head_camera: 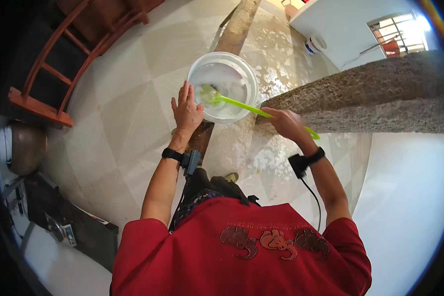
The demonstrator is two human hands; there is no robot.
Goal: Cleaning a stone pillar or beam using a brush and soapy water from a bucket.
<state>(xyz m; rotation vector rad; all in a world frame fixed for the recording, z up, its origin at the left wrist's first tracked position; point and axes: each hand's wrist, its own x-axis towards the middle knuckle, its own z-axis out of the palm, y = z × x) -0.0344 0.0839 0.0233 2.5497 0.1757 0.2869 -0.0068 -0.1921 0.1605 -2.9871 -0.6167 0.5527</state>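
Observation:
A round white plastic bucket (254,88) holds cloudy, sudsy water and stands over a long wooden board or bench (234,35). My right hand (286,125) is closed around the bright green handle of a brush (244,106), whose head lies inside the bucket at its left side, blurred by the water. My left hand (187,111) rests against the bucket's left rim with its fingers extended; whether it grips the rim cannot be told.
A rough stone-like beam or pillar (355,100) reaches in from the right, close to the bucket. Wet patches cover the tiled floor (266,159). A reddish wooden frame (55,74) stands at upper left, a white pail (315,44) by the far wall, and a dark table (85,225) at lower left.

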